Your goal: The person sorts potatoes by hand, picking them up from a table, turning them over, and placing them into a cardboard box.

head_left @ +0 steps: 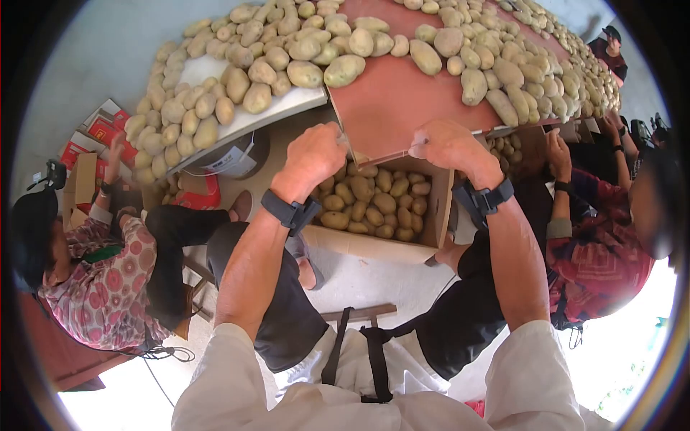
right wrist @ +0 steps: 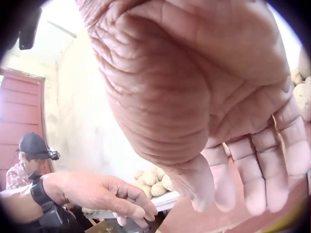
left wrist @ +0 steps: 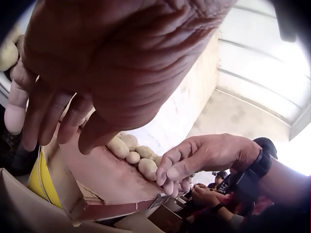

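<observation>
left hand (head_left: 314, 154): held at the near edge of the bench (head_left: 402, 93), by the corner of the reddish-brown section; its fingers are hung downward, loosely straightened and slightly parted in the left wrist view.
right hand (head_left: 447, 147): held at the same edge, well apart from the left; its fingers are extended and pointed downward side by side, as is shown in the right wrist view. whether the bench is touched by either hand cannot be told.
boxed potatoes (head_left: 377, 205): piled in an open cardboard box (head_left: 363, 246), which is set below the bench edge, between and beneath the two hands.
bench potatoes (head_left: 262, 72): heaped along the white section at the left and strewn across the far part of the reddish-brown one; more are massed at the right, beyond the right hand. the near middle of the reddish-brown section is left bare.
wrists: each is banded with a black strap (head_left: 290, 210).
under the bench: a bucket (head_left: 241, 159) with a white label is placed left of the cardboard box.
left side: a seated person (head_left: 108, 287) in a patterned shirt is seen near red-and-white cartons (head_left: 100, 133).
right side: another person (head_left: 604, 251) in a dark red patterned top is seated close by.
</observation>
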A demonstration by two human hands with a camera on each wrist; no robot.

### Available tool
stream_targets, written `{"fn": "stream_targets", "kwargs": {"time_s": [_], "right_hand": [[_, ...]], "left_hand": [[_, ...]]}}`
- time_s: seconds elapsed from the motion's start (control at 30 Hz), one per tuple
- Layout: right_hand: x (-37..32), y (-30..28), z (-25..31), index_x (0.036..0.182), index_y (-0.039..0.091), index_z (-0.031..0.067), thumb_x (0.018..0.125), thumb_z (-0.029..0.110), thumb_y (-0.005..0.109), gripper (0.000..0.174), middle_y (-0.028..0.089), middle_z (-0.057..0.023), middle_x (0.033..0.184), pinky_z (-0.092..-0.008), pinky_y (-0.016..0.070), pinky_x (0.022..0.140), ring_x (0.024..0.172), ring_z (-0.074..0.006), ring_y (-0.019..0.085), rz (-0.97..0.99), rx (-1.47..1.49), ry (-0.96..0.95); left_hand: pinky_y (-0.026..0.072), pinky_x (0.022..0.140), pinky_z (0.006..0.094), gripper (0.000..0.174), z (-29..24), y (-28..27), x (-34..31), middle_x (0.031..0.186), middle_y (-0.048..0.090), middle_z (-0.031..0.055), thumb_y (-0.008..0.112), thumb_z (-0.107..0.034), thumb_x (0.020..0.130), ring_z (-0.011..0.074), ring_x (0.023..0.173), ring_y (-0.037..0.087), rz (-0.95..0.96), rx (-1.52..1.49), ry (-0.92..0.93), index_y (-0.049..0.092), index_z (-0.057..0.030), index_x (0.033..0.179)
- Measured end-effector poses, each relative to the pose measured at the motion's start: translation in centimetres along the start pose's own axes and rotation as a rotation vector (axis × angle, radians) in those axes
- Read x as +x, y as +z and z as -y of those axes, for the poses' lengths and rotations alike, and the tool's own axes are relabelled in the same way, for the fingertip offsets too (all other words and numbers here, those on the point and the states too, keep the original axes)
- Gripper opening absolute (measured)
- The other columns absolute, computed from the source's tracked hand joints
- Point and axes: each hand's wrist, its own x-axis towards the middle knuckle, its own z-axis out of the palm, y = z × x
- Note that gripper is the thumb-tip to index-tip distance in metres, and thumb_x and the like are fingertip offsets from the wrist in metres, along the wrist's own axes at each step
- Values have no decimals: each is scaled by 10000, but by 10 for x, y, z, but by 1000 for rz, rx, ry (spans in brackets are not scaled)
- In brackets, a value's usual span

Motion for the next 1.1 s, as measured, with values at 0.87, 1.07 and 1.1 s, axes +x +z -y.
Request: {"fn": "stream_targets", "kwargs": {"time_s": [0.87, 1.07, 1.1], "right_hand": [[-60, -22, -16, 978, 687, 34, 906, 264, 605, 254, 709, -154, 988, -485, 489, 851, 988, -373, 636, -414, 530, -88], [-60, -20, -17, 934, 670, 29, 902, 251, 607, 233, 697, -157, 961, -488, 477, 825, 965, -372, 629, -433, 553, -85], [-61, -20, -18, 937, 672, 31, 900, 250, 609, 231, 697, -157, 957, -486, 480, 829, 963, -372, 630, -431, 542, -83]], "left_hand": [[480, 1017, 471, 638, -47, 16, 123, 1320, 547, 227, 775, -345, 850, 403, 1222, 559, -430, -51, 31, 552, -20, 1353], [478, 1028, 462, 619, -48, 30, 135, 1318, 546, 221, 790, -361, 837, 391, 1217, 569, -462, -183, 60, 579, -44, 1325], [478, 1028, 458, 652, -47, 29, 136, 1318, 547, 223, 793, -368, 837, 387, 1223, 569, -471, -190, 108, 556, -45, 1351]]}}
